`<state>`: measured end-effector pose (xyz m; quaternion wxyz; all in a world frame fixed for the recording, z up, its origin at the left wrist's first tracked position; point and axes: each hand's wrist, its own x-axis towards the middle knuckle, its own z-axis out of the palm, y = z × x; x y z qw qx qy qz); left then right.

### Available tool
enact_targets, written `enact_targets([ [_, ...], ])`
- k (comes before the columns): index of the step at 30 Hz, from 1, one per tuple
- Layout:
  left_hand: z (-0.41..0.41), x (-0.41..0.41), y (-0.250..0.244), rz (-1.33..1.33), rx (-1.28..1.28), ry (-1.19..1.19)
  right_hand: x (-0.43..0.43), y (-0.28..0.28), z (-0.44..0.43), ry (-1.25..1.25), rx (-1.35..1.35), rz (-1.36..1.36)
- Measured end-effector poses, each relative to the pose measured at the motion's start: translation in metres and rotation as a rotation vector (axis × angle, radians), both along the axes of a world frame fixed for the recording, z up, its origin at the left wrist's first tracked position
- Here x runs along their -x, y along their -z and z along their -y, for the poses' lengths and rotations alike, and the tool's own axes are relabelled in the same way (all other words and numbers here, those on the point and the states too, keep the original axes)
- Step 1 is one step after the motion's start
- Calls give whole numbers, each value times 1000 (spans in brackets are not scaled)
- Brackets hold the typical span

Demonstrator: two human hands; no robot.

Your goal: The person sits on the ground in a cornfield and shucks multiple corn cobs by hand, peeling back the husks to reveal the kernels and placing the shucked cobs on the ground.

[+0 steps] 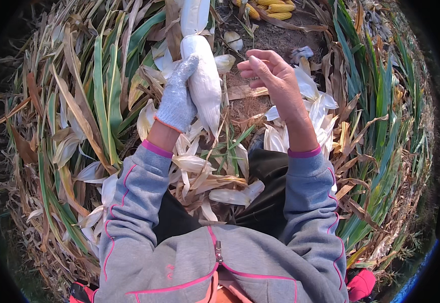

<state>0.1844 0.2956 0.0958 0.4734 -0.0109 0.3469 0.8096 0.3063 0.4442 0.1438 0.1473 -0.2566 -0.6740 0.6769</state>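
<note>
My left hand (178, 94), in a pale knitted glove with an orange edge, is closed around an ear of corn in its whitish husk (203, 85). The thumb lies across the ear's left side. Beyond the ear's upper end, a pale husk leaf (195, 17) reaches to the top of the view. My bare right hand (271, 75) is raised to the right of the ear, apart from it, with bent fingers and nothing in them. Loose dry husks (208, 178) lie below the ear, between my legs.
Husked yellow corn cobs (276, 7) lie on bare soil (280, 36) at the top. Cut corn stalks with green and dry leaves are heaped on the left (106, 87) and right (379, 132). A crumpled pale cloth-like thing (301, 53) lies beyond my right hand.
</note>
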Motion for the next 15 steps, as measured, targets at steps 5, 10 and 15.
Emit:
enact_targets([
  [5,7,19,8,40,-5,-163,5,7,43,-302,-338,206],
  [10,7,22,12,22,25,-252,11,7,62,-295,-698,356],
  [15,6,20,15,-21,66,-291,11,26,61,-258,-779,276],
])
